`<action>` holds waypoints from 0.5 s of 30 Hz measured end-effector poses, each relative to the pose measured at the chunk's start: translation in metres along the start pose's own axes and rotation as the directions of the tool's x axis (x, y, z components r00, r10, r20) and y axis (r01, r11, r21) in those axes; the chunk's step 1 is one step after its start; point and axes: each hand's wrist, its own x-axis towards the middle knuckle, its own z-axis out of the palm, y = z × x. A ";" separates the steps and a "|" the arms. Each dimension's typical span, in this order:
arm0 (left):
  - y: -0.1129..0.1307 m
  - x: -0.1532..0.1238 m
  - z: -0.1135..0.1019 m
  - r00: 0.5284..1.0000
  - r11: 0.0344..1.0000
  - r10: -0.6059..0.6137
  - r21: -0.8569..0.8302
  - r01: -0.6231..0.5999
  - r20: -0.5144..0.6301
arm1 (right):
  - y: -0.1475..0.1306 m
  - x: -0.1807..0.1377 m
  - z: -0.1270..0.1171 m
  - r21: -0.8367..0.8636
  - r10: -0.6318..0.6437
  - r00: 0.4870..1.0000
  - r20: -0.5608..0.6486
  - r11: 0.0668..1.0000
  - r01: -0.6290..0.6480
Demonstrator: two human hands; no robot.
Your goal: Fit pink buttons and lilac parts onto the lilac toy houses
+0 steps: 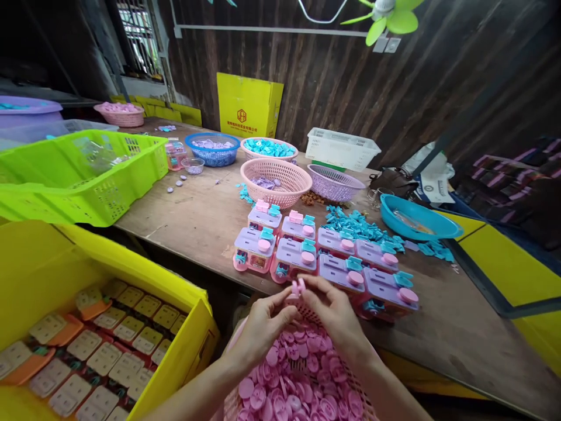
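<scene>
My left hand (268, 323) and my right hand (335, 310) meet in front of me, fingertips pinched around small pink round plastic pieces (298, 287). Both hands are closed, and the fingers partly cover the pieces. Directly below them sits a pink basket (362, 383) heaped with pink plastic discs (302, 386). Just beyond my fingers, several small toy units with purple tops (295, 250) stand in rows at the table edge. Pink round knobs (355, 278) and turquoise tabs (354, 264) sit on many of those tops.
Turquoise pieces (355, 223) lie piled behind the toys, near a pink colander (276, 199) and a blue basin (421, 217). On my left stand a yellow box (193, 327) of packed toys and a green crate (87, 196). A yellow carton (249, 105) stands against the wall.
</scene>
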 end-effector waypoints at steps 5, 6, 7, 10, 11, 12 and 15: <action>-0.007 0.004 -0.006 0.989 0.995 0.078 0.066 -0.070 -0.126 | -0.016 0.103 -0.006 -0.462 -0.297 0.952 -0.073 0.856 0.232; -0.010 0.004 -0.006 0.987 0.994 0.090 0.079 -0.080 -0.131 | -0.016 0.124 -0.003 -0.537 -0.323 0.946 -0.035 0.804 0.255; -0.013 0.004 -0.007 0.987 0.993 0.094 0.085 -0.084 -0.129 | -0.015 0.143 0.001 -0.584 -0.336 0.942 -0.001 0.764 0.272; -0.018 0.001 -0.008 0.990 0.995 0.082 0.060 -0.076 -0.118 | -0.008 0.185 0.018 -0.666 -0.333 0.940 0.073 0.686 0.295; -0.018 0.000 -0.009 0.990 0.996 0.077 0.047 -0.072 -0.116 | -0.005 0.193 0.023 -0.688 -0.327 0.941 0.092 0.662 0.297; -0.016 0.000 -0.010 0.990 0.997 0.075 0.037 -0.071 -0.117 | -0.001 0.199 0.028 -0.710 -0.319 0.941 0.110 0.638 0.299; -0.011 -0.002 -0.012 0.990 0.998 0.065 0.035 -0.061 -0.127 | 0.006 0.204 0.037 -0.761 -0.296 0.943 0.152 0.574 0.302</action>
